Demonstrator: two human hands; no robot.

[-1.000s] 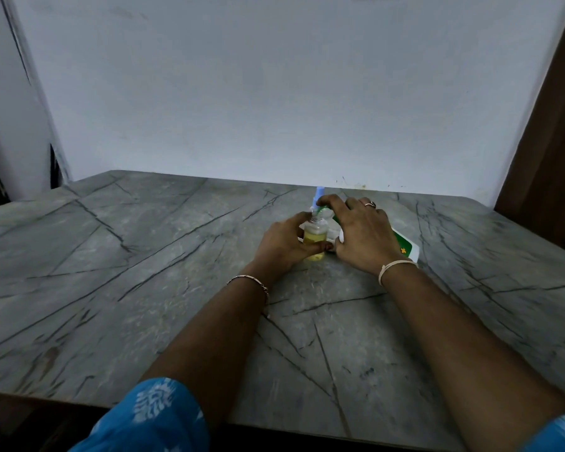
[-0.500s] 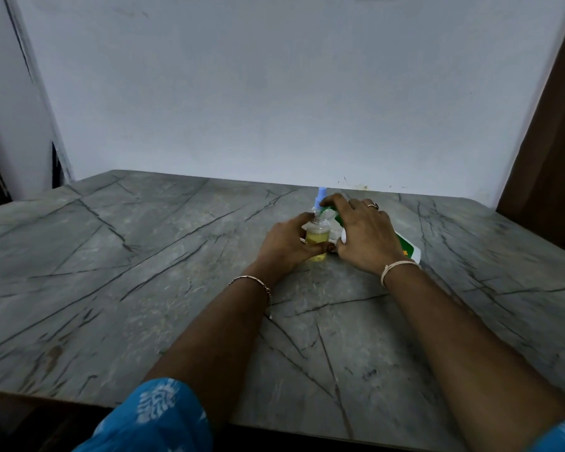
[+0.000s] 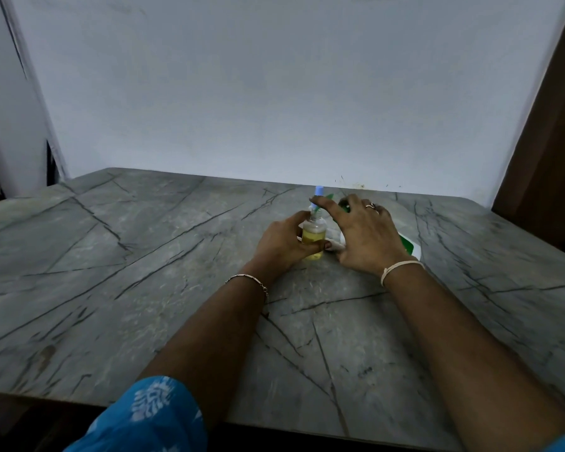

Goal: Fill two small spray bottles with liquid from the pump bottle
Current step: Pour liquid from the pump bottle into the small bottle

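Gripping the small spray bottle (image 3: 313, 238), upright on the table (image 3: 144, 256) and largely full of yellow liquid, the left hand (image 3: 282, 244) steadies it. The right hand (image 3: 364, 236) rests spread, fingers uncurled, on the adjacent pump bottle (image 3: 411, 247). Second fill judged outstanding.

Short bright-blue sleeves (image 3: 144, 415) with white leaf-like prints cover the upper arms; the forearms are bare. A thin metal bracelet (image 3: 248, 280) circles the left wrist, and a pale knotted thread band (image 3: 402, 267) circles the right. The right hand (image 3: 366, 236) wears a ring (image 3: 370, 206).
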